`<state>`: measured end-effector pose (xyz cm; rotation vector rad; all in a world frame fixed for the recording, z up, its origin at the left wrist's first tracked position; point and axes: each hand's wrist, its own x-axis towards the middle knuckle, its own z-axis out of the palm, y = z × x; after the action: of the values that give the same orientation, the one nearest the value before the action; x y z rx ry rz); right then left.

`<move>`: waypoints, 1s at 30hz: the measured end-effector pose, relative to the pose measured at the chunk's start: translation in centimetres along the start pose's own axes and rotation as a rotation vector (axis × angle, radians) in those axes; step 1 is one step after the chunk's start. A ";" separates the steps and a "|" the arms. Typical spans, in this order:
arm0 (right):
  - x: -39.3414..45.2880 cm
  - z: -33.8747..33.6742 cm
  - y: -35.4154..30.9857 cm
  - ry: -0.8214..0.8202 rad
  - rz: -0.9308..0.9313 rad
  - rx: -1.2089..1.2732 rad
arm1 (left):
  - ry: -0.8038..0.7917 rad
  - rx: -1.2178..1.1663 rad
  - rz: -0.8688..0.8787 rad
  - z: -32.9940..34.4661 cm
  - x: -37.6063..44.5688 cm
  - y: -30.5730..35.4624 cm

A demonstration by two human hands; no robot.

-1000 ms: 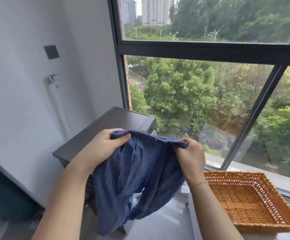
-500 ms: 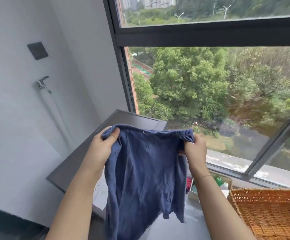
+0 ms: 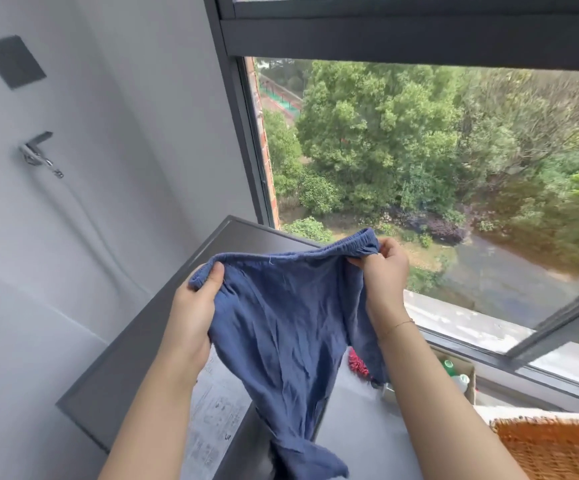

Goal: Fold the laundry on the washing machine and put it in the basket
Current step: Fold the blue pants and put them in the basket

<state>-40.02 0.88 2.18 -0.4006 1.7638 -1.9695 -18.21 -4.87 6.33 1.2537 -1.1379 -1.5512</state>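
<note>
Both hands, left hand [image 3: 194, 306] and right hand [image 3: 383, 268], pinch the shorts [image 3: 281, 327] by the waistband, spread apart; folding seems about to start, likely laying them on the washer [image 3: 135, 355] below.

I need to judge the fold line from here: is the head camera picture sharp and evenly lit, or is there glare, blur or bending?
Head view: daylight from the window, soft and even on the crumpled blue cloth garment; no glare on it. Both hands sharp: left hand, right hand. Wide-angle bending tilts the dark window frame; the orange wicker basket is cut off at the corner.
</note>
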 end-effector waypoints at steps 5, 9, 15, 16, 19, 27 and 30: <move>1.3 7.8 1.3 -0.053 -0.007 -0.039 | 0.099 -0.029 -0.030 -4.9 4.8 0.3; 1.2 14.2 2.3 -0.114 -0.002 -0.145 | 0.121 -0.051 -0.074 -9.6 8.8 0.2; 0.5 23.5 3.3 -0.104 -0.115 -0.294 | 0.037 -0.030 -0.156 -18.0 16.6 -0.8; 0.1 25.4 3.3 -0.096 -0.128 -0.305 | 0.019 -0.028 -0.172 -19.6 18.0 -0.8; -0.4 30.9 4.0 -0.086 -0.125 -0.278 | 0.000 -0.041 -0.198 -23.2 21.2 0.0; -3.5 36.6 8.9 -0.282 0.112 -0.395 | 0.022 0.386 -0.167 -27.9 27.3 -5.0; -7.2 33.3 11.5 -0.199 0.180 -0.459 | -0.008 0.856 -0.165 -28.2 26.5 -7.1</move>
<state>-15.42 -24.55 -4.13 -0.5434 2.0318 -1.3442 4.74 -32.60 -9.70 1.9205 -1.8376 -1.1906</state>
